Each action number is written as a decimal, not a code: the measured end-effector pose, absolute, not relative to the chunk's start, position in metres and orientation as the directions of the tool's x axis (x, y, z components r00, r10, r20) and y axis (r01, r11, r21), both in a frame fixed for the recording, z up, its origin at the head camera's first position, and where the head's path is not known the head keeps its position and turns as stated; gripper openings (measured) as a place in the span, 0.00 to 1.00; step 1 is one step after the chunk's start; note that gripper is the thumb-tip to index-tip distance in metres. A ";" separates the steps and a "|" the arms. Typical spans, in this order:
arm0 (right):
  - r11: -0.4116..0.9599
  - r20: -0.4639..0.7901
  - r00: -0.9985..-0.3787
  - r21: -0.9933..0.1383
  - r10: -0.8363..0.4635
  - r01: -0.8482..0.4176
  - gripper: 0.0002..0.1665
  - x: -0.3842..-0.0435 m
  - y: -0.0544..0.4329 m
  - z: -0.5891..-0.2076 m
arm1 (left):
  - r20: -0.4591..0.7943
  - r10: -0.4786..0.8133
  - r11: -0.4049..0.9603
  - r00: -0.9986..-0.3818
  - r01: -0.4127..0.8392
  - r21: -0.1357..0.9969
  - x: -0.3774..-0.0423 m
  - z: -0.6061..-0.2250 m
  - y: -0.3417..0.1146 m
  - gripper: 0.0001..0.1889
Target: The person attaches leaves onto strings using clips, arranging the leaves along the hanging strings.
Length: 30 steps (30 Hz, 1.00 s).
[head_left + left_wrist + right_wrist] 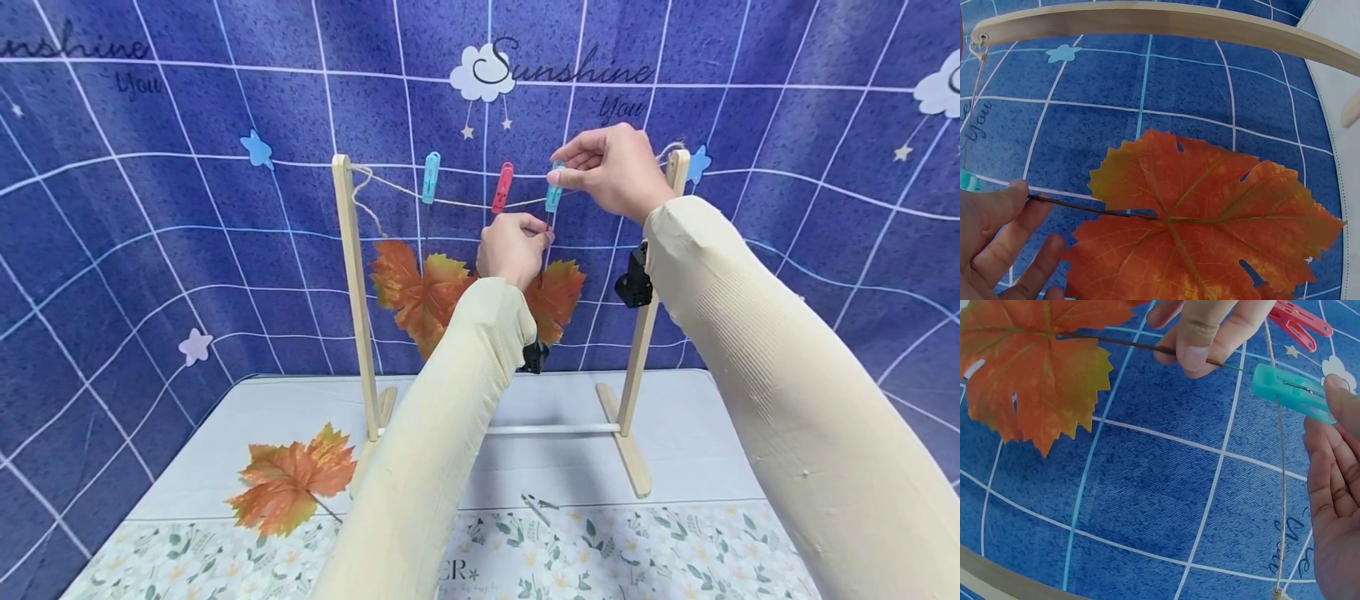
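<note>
My left hand point(513, 248) pinches the thin dark stem point(1129, 344) of an orange maple-like leaf point(1210, 206), whose blade hangs below the hand. With thumb and fingers my right hand point(615, 171) grips the upper end of a teal clothespin point(1291, 392) that sits across the string point(1282, 487). The stem's tip reaches the clothespin's lower end; whether it is clamped there I cannot tell. A red clothespin point(502, 187) is on the string just left, its lower end close to my left hand. Further left, another teal clothespin point(431, 177) has an orange leaf point(420, 292) hanging beneath it.
The string spans two wooden posts point(355, 292) joined low by a white bar point(555, 429). A loose leaf point(292, 487) lies on the table point(240, 417) at left. Small greyish clothespins point(538, 507) lie in front of the bar. A blue patterned curtain point(187, 250) hangs behind.
</note>
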State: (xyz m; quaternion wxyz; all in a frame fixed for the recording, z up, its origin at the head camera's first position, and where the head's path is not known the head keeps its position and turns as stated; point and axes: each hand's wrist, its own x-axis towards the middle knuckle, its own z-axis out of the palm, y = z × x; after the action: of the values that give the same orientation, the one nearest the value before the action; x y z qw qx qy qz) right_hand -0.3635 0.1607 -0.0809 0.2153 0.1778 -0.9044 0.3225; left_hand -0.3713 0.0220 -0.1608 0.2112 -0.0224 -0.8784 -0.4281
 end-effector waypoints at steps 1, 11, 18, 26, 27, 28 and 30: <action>0.726 0.500 -0.846 -0.512 -0.182 -0.459 0.23 -0.364 0.161 -0.081 | 0.391 -0.141 0.632 -0.910 0.221 0.743 -0.371 -0.161 0.022 0.07; 0.721 0.446 -0.872 -0.536 -0.201 -0.440 0.29 -0.363 0.160 -0.080 | 0.401 -0.138 0.631 -0.905 0.232 0.741 -0.373 -0.160 0.022 0.06; 0.727 0.446 -0.870 -0.525 -0.207 -0.442 0.31 -0.364 0.161 -0.082 | 0.406 -0.129 0.623 -0.905 0.245 0.743 -0.373 -0.162 0.021 0.07; 0.727 0.463 -0.857 -0.505 -0.227 -0.465 0.29 -0.362 0.158 -0.082 | 0.431 -0.122 0.639 -0.894 0.261 0.723 -0.372 -0.160 0.022 0.08; 0.727 0.462 -0.856 -0.503 -0.231 -0.468 0.29 -0.362 0.158 -0.082 | 0.432 -0.124 0.640 -0.893 0.260 0.723 -0.372 -0.160 0.023 0.08; 0.729 0.458 -0.857 -0.500 -0.236 -0.468 0.30 -0.362 0.157 -0.081 | 0.433 -0.126 0.640 -0.893 0.260 0.723 -0.372 -0.160 0.023 0.08; 0.730 0.445 -0.860 -0.498 -0.249 -0.469 0.31 -0.362 0.156 -0.079 | 0.434 -0.134 0.635 -0.891 0.259 0.727 -0.372 -0.160 0.023 0.09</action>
State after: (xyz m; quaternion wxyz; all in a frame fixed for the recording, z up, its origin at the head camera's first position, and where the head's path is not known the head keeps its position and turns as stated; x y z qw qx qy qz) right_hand -0.3617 0.1562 -0.0794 0.1770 0.1966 -0.9129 0.3107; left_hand -0.3720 0.0226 -0.1599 0.2309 -0.0360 -0.8743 -0.4255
